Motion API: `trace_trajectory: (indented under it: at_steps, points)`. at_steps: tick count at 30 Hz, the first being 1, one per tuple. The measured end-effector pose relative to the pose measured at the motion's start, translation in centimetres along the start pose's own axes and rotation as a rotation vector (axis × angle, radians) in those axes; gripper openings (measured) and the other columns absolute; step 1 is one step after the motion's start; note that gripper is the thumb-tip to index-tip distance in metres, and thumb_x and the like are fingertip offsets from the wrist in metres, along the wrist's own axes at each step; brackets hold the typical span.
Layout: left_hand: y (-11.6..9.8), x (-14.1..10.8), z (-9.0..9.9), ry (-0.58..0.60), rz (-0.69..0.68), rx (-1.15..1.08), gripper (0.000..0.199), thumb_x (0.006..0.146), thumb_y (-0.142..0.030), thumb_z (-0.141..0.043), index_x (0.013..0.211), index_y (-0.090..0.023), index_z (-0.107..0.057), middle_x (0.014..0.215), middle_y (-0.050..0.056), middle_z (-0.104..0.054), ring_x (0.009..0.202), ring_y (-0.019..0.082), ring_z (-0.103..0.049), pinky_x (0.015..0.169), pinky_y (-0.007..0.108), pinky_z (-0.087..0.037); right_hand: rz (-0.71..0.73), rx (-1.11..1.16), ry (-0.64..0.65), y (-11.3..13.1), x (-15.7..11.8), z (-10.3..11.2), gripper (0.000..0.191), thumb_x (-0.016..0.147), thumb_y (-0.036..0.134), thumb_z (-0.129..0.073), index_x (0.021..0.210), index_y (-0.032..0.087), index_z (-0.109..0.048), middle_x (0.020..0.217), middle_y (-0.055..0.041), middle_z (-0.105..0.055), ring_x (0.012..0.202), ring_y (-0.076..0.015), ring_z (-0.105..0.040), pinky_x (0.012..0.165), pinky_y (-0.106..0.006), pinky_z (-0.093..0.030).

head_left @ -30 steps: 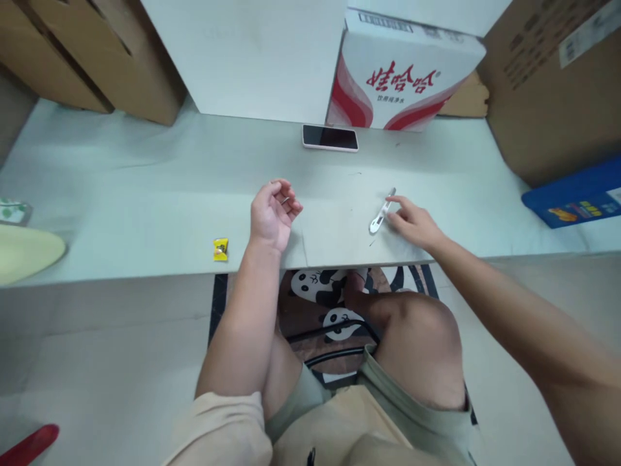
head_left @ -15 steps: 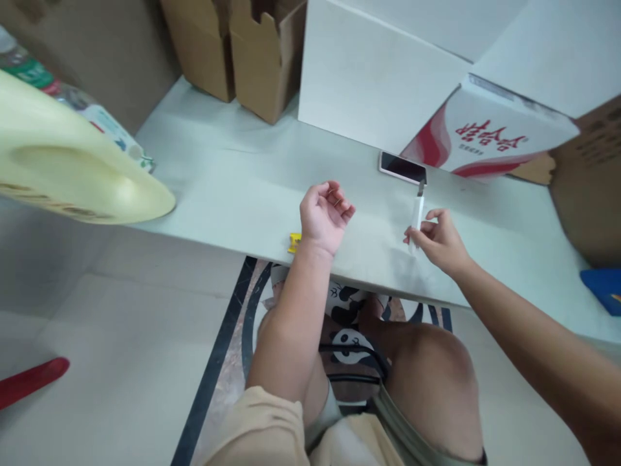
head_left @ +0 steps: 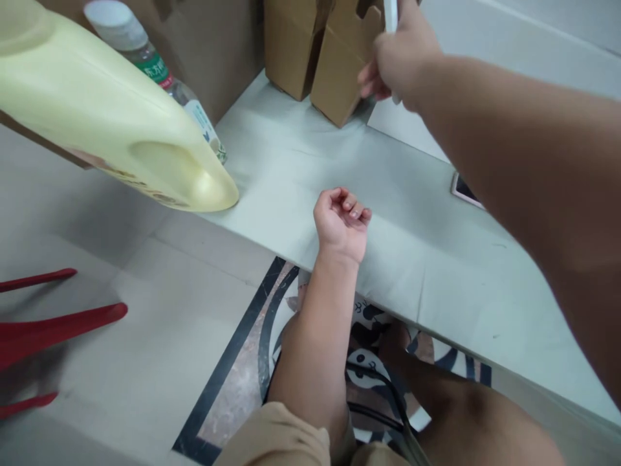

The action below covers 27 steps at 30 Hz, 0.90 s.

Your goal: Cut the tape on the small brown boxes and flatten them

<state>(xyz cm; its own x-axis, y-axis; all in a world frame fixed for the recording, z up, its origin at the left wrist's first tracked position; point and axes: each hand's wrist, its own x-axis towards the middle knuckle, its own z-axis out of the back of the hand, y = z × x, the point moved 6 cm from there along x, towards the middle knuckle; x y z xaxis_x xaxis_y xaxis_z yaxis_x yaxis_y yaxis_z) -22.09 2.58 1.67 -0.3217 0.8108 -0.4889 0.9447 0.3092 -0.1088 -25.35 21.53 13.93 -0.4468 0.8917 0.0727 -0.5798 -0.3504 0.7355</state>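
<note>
My left hand [head_left: 342, 223] rests palm up over the front part of the white tabletop [head_left: 272, 188]. Its fingers curl loosely, and the visible palm holds nothing. Up at the top edge of the view, my right hand [head_left: 405, 55] is closed around a white utility knife [head_left: 391, 16]. The knife's blade end is out of the frame. Behind that hand stand two brown cardboard boxes [head_left: 339, 71]. A phone [head_left: 466, 191] lies on the table, partly covered by my right forearm.
At the left stand a pale yellow jug [head_left: 111, 110] and a plastic bottle [head_left: 155, 68] with a white cap. A large white box [head_left: 485, 58] stands at the back right. Red legs [head_left: 63, 327] of some furniture reach over the floor at the left.
My right hand has moved up and left with the utility knife, toward the cardboard boxes. The view has turned left. The small yellow item beside my left hand no longer shows.
</note>
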Motion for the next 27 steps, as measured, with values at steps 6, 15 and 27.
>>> trace_trajectory:
  at_steps: [6,15,27]
  points:
    - [0.3,-0.1,-0.1,-0.020,0.039,0.066,0.022,0.088,-0.019,-0.045,0.066,-0.019,-0.045,0.054,-0.007,-0.027,0.042,0.005,-0.027,0.053,0.024,-0.032,-0.114,-0.016,0.052,-0.1,1.5,-1.1,0.058,0.091,0.003,-0.029,0.148,0.009,-0.033,0.096,0.0027,-0.064,0.069,-0.0053,-0.071,0.060,-0.012,-0.040]
    - [-1.6,-0.6,0.8,-0.109,-0.353,0.434,0.027,0.094,-0.021,-0.046,0.068,-0.020,-0.041,0.062,-0.005,-0.029,0.051,0.009,-0.033,0.061,0.026,-0.035,0.014,0.237,-0.187,-5.6,-9.8,5.3,0.025,0.081,0.007,-0.055,0.104,0.008,-0.065,0.082,0.0022,-0.067,0.044,0.0013,-0.053,0.042,-0.007,-0.038]
    - [3.0,-3.8,-3.3,0.406,-0.756,0.853,0.029,0.102,-0.029,-0.040,0.095,-0.025,-0.068,0.104,-0.001,-0.068,0.117,0.018,-0.065,0.099,0.028,-0.050,0.216,0.167,-0.755,-19.3,-32.0,13.3,0.042,0.082,0.047,-0.054,0.122,0.052,-0.064,0.135,0.0013,-0.054,0.143,-0.0364,-0.041,0.120,-0.062,-0.027]
